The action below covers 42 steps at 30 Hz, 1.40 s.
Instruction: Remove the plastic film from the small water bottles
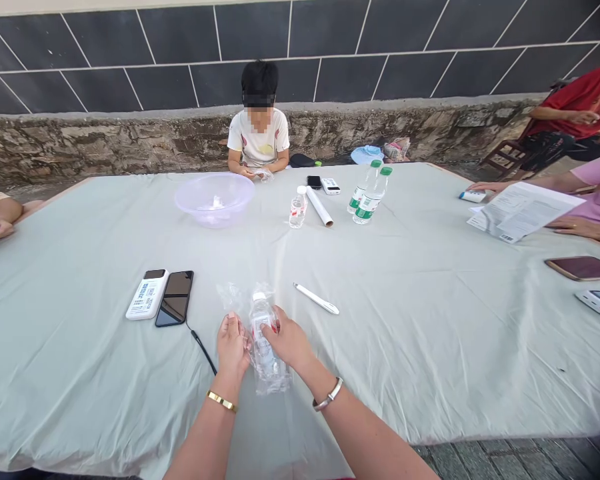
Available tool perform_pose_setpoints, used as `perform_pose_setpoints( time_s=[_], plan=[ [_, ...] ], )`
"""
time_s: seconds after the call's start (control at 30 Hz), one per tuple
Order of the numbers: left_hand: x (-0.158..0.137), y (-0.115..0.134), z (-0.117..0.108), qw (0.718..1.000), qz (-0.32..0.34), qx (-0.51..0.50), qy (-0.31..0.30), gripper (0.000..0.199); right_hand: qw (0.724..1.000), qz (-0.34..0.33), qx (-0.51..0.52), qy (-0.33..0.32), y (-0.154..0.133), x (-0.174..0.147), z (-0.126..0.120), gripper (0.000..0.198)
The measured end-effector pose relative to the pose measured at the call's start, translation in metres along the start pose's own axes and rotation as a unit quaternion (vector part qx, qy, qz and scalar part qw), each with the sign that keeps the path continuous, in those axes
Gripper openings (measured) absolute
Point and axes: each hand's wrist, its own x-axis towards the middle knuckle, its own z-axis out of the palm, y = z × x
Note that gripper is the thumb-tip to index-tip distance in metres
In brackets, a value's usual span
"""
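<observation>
The left hand [233, 347] and right hand [287, 340] meet near the front edge of the table [430, 347], both closed on a small clear bottle [264, 333] lying in a crinkled clear wrapper [233, 295]; the fingers pinch it from either side, the white cap pointing away. Left of them, a black phone [175, 298] lies beside a white power bank [147, 294], its printing too small to read, and a black cable [203, 348] runs just past the left wrist. To the right lies a white pen [316, 298]. Farther off stand a clear bowl [215, 199], another small bottle [297, 208], a paper roll [320, 207] and two green-capped bottles [367, 193]. A seated person [259, 137] faces across the table; printed sheets [523, 210] lie at far right.
</observation>
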Motion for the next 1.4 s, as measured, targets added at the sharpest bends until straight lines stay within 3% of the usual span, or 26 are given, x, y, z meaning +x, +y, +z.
perform_pose_setpoints(
  time_s=[0.17,0.3,0.4,0.6,0.7,0.8,0.87,0.93,1.0,1.1,1.23,1.4],
  plan=[
    [-0.013,0.018,0.011,0.997,-0.019,-0.030,-0.072,0.038,0.991,-0.061,-0.099,0.058,-0.005,-0.015,-0.007,0.052],
    [-0.027,0.045,0.014,0.992,-0.012,-0.036,-0.117,0.040,0.994,-0.054,-0.095,0.024,-0.013,-0.008,-0.013,0.062],
    [-0.029,0.068,0.000,0.994,0.003,-0.037,-0.099,0.039,0.993,-0.035,-0.115,-0.006,-0.008,0.004,-0.023,0.071],
    [-0.022,0.097,-0.037,0.997,0.043,-0.020,-0.059,0.036,0.987,0.041,-0.152,0.019,0.011,0.013,-0.045,0.076],
    [-0.024,0.111,-0.045,0.998,0.030,-0.028,-0.037,0.036,0.987,0.051,-0.147,-0.042,0.014,0.012,-0.052,0.059],
    [-0.028,0.133,-0.055,0.996,0.058,-0.060,-0.014,0.034,0.990,0.025,-0.095,-0.100,0.024,0.010,-0.060,0.020],
    [-0.029,0.145,-0.064,0.996,0.079,-0.049,-0.004,0.034,0.991,0.011,0.008,-0.131,0.035,0.007,-0.064,0.013],
    [-0.030,0.150,-0.070,0.998,0.058,-0.017,-0.010,0.035,0.978,0.003,0.146,-0.148,0.044,0.008,-0.068,0.015],
    [-0.030,0.146,-0.072,0.999,0.013,0.010,-0.028,0.038,0.959,-0.013,0.255,-0.124,0.046,0.015,-0.068,0.028],
    [-0.028,0.133,-0.070,0.997,-0.033,0.034,-0.059,0.041,0.951,-0.049,0.305,0.000,0.036,0.043,-0.063,0.049],
    [-0.021,0.123,-0.071,0.995,-0.015,0.092,-0.041,0.039,0.947,-0.082,0.273,0.150,0.028,0.087,-0.045,0.057],
    [-0.014,0.122,-0.086,0.985,0.030,0.169,0.023,0.041,0.933,-0.091,0.267,0.225,0.047,0.100,-0.023,0.057]
  ],
)
